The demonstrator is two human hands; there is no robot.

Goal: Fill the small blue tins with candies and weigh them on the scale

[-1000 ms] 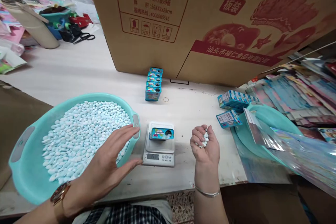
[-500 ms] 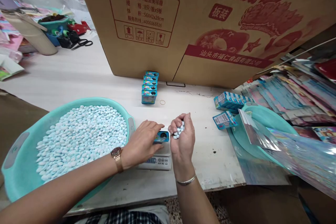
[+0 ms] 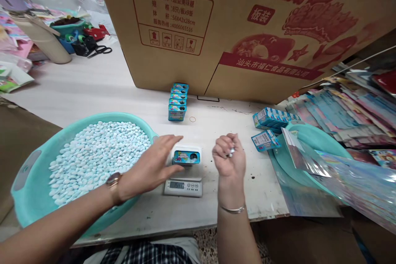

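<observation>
A small blue candy box (image 3: 186, 157) with a round dark hole in its top sits on a white digital scale (image 3: 183, 188), whose display is lit but hard to read. Just left of the box, my left hand (image 3: 151, 168) is open, fingers stretched out and apart from it. To the right of the scale, my right hand (image 3: 229, 154) is curled palm-up around a few pale candies (image 3: 230, 152), mostly hidden by the fingers. At the left stands a teal basin (image 3: 27, 192) holding a heap of pale blue and white candies (image 3: 100, 159).
A row of several blue boxes (image 3: 177, 112) stands before the large cardboard carton (image 3: 173, 66). More blue boxes (image 3: 274, 117) lie at right, beside another teal basin (image 3: 328, 142) with plastic sheets (image 3: 355, 185). A bottle (image 3: 46, 41) and scissors (image 3: 100, 50) are at back left.
My left hand has let go of the box and drawn back left, leaving it on the scale. My right hand has moved right, closing more tightly over the candies.
</observation>
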